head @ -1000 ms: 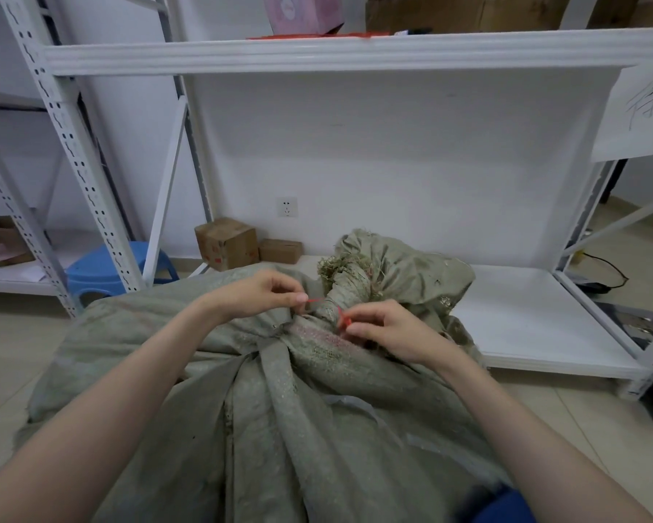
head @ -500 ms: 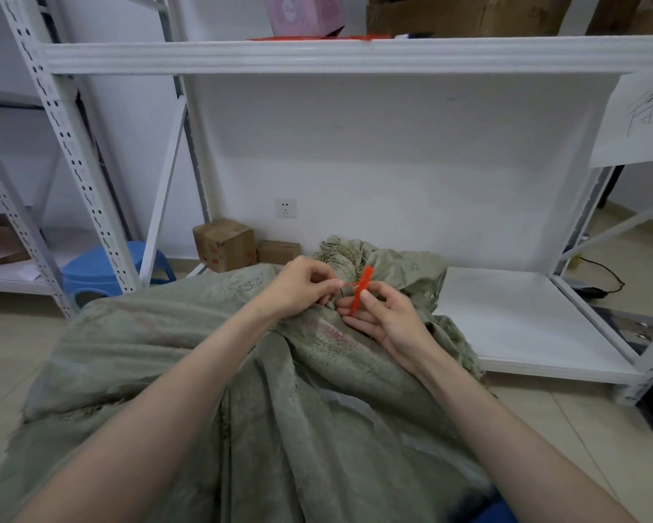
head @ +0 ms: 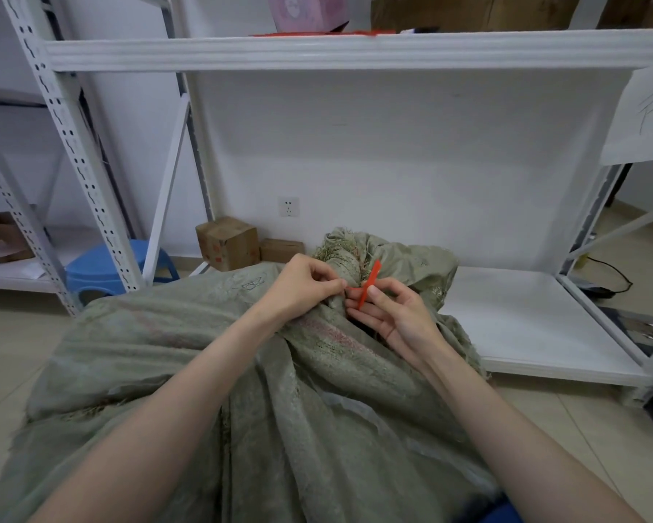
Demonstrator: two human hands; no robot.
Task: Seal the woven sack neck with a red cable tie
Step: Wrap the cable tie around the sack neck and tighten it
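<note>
A large grey-green woven sack [head: 211,345] lies in front of me, its gathered neck [head: 345,264] bunched and frayed at the far end. A red cable tie [head: 370,281] sits at the neck, with its free tail sticking up to the right. My left hand [head: 304,283] pinches one end of the tie against the neck. My right hand [head: 391,315] pinches the tail between thumb and fingers, palm up. The part of the tie that runs behind the neck is hidden.
A white metal shelf unit [head: 355,50] stands right behind the sack, its low shelf board [head: 525,322] to the right. Two small cardboard boxes [head: 228,241] and a blue plastic stool [head: 106,264] sit on the floor at the left. A black cable [head: 606,275] lies far right.
A second ago my hands were apart at either side of the neck; they have since come together and the tie's red tail now stands up. Since half a second ago, little has moved.
</note>
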